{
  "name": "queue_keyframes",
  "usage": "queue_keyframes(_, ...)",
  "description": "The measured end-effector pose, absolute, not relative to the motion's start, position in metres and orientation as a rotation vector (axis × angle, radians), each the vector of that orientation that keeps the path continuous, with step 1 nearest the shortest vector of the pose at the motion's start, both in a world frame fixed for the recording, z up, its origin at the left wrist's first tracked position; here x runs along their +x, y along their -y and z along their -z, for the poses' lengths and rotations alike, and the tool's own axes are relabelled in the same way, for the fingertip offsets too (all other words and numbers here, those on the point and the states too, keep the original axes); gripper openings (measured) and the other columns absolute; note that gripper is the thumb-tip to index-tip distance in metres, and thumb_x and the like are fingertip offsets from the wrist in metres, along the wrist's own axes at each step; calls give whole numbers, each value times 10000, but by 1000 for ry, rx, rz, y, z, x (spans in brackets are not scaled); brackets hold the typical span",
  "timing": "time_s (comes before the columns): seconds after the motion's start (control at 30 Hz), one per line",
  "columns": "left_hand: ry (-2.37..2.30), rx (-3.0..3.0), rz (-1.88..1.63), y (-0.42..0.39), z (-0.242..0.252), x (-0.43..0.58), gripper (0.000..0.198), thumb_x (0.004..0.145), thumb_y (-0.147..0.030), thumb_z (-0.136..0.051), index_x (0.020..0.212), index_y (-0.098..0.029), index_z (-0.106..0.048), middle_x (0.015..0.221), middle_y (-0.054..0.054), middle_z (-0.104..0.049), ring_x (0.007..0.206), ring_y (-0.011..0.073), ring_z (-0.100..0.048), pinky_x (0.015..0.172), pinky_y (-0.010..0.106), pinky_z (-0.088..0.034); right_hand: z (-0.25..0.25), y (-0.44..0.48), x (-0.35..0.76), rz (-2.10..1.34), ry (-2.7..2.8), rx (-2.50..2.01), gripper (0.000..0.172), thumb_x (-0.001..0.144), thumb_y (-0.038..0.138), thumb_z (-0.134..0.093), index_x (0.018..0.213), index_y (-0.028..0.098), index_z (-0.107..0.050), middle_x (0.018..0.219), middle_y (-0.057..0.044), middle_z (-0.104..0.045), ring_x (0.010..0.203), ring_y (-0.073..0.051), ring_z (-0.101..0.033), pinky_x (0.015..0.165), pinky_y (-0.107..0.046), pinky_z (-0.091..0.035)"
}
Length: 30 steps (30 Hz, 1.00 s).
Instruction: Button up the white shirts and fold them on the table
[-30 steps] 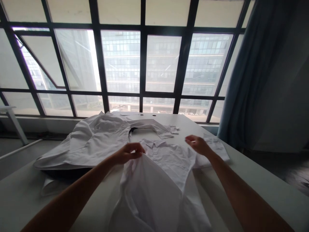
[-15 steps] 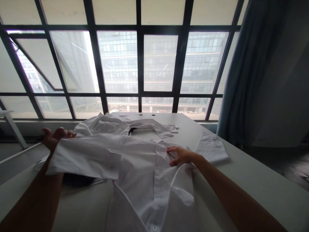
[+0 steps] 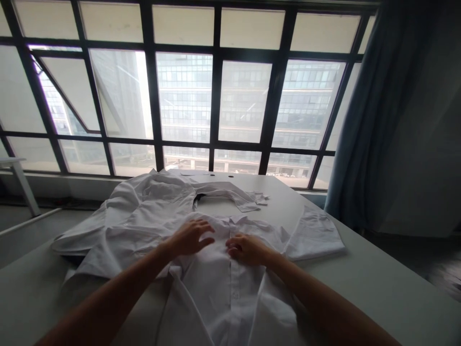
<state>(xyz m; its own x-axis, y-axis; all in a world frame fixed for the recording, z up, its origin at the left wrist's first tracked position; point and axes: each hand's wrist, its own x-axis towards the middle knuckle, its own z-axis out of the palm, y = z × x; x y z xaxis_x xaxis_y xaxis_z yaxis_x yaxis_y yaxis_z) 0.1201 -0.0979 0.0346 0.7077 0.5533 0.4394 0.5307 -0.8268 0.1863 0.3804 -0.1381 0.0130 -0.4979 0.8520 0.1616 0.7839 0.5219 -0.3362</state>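
A white button-front shirt [image 3: 216,283] lies spread on the table, its placket running toward me. My left hand [image 3: 190,236] rests over its upper front, left of the placket, with thumb and fingers apart. Just right of it, my right hand [image 3: 249,249] is at the placket, its fingers bent and the thumb slightly apart from them. No cloth shows gripped in either hand. One sleeve [image 3: 317,230] of the shirt stretches to the right; the left side of the shirt merges with other white cloth.
Another white garment [image 3: 154,194] lies rumpled beyond the shirt, one sleeve reaching right. The white table [image 3: 374,269] extends toward tall windows [image 3: 185,96]. A blue-grey curtain [image 3: 374,120] hangs at the right. A white table leg [image 3: 25,187] stands at far left.
My left hand has left the raised left sleeve and come right to the shirt's front; that sleeve now lies down. My right hand has shifted slightly left and nearer to me.
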Motion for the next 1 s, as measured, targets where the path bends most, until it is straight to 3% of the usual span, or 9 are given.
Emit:
queue_keyframes(0.07, -797, 2941, -514, 103, -16, 138, 398, 850, -383, -643, 1215, -227, -626, 1295, 91, -623, 1192, 272, -564, 1010, 399, -411, -12, 140, 375, -221, 2450, -1422, 202, 850, 337, -599, 923, 186, -711, 785, -39, -681, 676, -137, -563, 594, -226, -348)
queue_keyframes(0.17, -734, 2953, -328, 110, -7, 145, 472, 845, -387, -656, 1278, -214, -582, 1370, 114, -561, 1244, 284, -528, 1038, 403, -397, -15, 140, 379, -216, 2463, -1553, 300, 878, 402, -555, 742, 167, -683, 654, -25, -641, 565, -112, -499, 524, -237, -271)
queue_keyframes(0.27, -638, 2964, -304, 119, -12, 147, 437, 817, -405, -685, 1207, -219, -620, 1227, 98, -643, 1099, 257, -608, 949, 353, -454, -18, 138, 386, -267, 2427, -1691, 363, 874, 450, -542, 681, 167, -663, 618, -20, -629, 540, -108, -489, 508, -241, -253)
queue_keyframes(0.37, -530, 2979, -368, 130, -15, 155, 247, 837, -361, -666, 1043, -225, -669, 1041, 65, -684, 947, 206, -631, 870, 305, -468, -16, 137, 386, -186, 2277, -1756, 320, 823, 489, -601, 820, 177, -673, 722, -33, -676, 614, -136, -546, 529, -239, -279)
queue_keyframes(0.47, -489, 2971, -446, 137, -12, 164, 107, 874, -284, -612, 932, -222, -677, 982, 54, -682, 894, 181, -620, 875, 296, -450, -12, 137, 379, -113, 2198, -1804, 359, 782, 507, -642, 942, 187, -673, 818, -64, -704, 699, -181, -603, 556, -248, -307)
queue_keyframes(0.57, -573, 2930, -499, 137, -8, 168, 159, 908, -307, -561, 877, -217, -689, 904, 48, -688, 815, 175, -622, 795, 288, -453, -10, 137, 372, -94, 2208, -1797, 252, 842, 408, -576, 825, 186, -695, 772, -80, -704, 689, -182, -616, 562, -251, -322)
queue_keyframes(0.7, -933, 2762, -614, 133, -5, 170, 241, 921, -366, -531, 902, -202, -708, 821, 57, -710, 740, 192, -644, 656, 283, -426, -10, 136, 371, -202, 2146, -1604, 273, 855, 285, -523, 663, 158, -669, 629, -62, -661, 572, -144, -559, 535, -242, -331)
queue_keyframes(0.9, -1176, 2508, -753, 128, -2, 176, 255, 876, -390, -563, 905, -199, -730, 762, 55, -730, 707, 200, -662, 622, 266, -411, 1, 134, 368, -727, 1994, -1207, 288, 853, 366, -546, 773, 135, -698, 667, -37, -677, 605, -145, -600, 534, -219, -411)
queue_keyframes(1.0, -1195, 2488, -782, 127, 1, 176, 286, 882, -401, -545, 850, -192, -737, 717, 49, -717, 668, 181, -641, 607, 250, -400, 6, 133, 367, -794, 1916, -1190, 259, 805, 369, -610, 768, 125, -686, 668, -39, -673, 604, -146, -607, 531, -218, -436)
